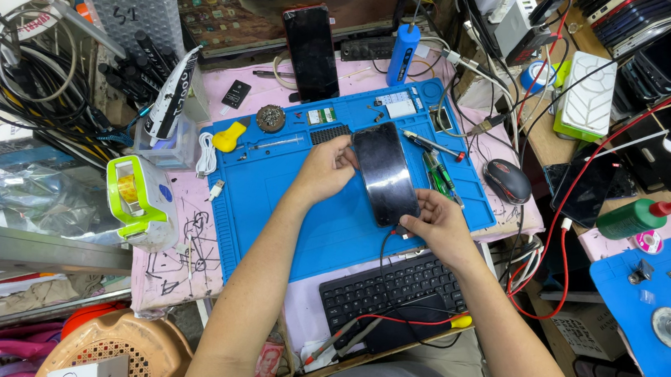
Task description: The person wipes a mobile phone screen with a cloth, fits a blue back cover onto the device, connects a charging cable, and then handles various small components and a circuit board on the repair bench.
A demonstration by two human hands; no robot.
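a: head view, looking down. what do the hands have?
b: both are on a black smartphone [386,174], held just above the blue work mat [284,208] on the desk [183,239]. the left hand [325,171] grips its upper left edge, fingers [347,153] curled around the top corner. the right hand [439,223] pinches the bottom end, fingers closed on it.
a: how does the phone lie?
b: dark glass facing up, tilted so its top leans toward the far left. a thin black cable [386,247] hangs from near the bottom end, toward the black keyboard [391,288].
a: what's close by?
b: green-handled tools [439,174] on the mat just right of the phone, a dark mouse [507,180] further right. a second dark phone [312,51] stands propped at the back, a blue cylinder [403,53] near it. a yellow pick [230,137] and a white coiled cable [206,155] lie at the mat's left edge.
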